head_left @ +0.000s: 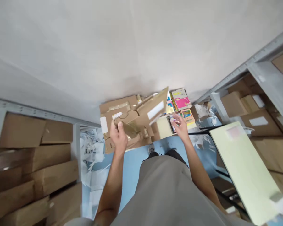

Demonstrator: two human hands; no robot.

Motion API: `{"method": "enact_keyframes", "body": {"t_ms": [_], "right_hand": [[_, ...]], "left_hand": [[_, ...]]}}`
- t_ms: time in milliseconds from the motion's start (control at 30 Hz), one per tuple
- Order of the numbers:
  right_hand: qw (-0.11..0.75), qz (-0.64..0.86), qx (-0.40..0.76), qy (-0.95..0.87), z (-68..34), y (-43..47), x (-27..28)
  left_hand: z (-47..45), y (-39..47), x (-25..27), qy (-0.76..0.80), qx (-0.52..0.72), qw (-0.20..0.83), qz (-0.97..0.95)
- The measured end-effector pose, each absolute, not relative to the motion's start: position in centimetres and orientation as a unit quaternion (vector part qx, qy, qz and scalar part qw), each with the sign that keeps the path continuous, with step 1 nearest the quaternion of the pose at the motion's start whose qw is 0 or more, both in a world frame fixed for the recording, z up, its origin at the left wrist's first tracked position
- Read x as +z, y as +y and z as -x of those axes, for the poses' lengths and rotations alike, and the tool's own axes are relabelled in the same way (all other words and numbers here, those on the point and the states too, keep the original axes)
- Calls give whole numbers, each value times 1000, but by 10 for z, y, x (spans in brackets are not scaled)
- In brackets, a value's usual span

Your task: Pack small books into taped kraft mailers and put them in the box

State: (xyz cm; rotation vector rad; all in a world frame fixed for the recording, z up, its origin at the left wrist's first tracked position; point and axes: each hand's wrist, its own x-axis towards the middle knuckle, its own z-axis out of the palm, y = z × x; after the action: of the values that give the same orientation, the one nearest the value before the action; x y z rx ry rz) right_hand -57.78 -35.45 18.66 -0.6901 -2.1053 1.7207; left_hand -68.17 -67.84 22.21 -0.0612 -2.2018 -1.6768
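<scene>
Cardboard packaging point(132, 117) in narrow grip of left hand point(118, 136); right hand point(180, 126) half-wide by books point(181, 98)

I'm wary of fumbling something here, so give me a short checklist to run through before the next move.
1. Left hand closed on the brown cardboard: ok.
2. Raised cardboard flap lying flat: not ok, it slants upward.
3. Right hand gripping the dark-edged item: cannot tell, the fingers are beside it but contact is unclear.
4. Pink-and-grey book clear of the flap: ok, it lies to the right.
5. Floor free of scraps: not ok, white paper scraps lie to the person's left.
</scene>
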Motion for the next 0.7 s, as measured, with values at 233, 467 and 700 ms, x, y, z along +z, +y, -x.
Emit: {"method": "enact_keyframes", "body": {"t_ms": [233, 467, 700], "right_hand": [[278, 366, 527, -714, 470, -259, 194], [381, 490, 534, -573, 307, -232, 188], [473, 538, 488, -499, 190, -181, 157]], "left_hand": [[682, -553, 175, -728, -655, -119, 164], [637, -411, 154, -643, -651, -312, 257], [532, -268, 139, -611, -619, -368, 327]]}}
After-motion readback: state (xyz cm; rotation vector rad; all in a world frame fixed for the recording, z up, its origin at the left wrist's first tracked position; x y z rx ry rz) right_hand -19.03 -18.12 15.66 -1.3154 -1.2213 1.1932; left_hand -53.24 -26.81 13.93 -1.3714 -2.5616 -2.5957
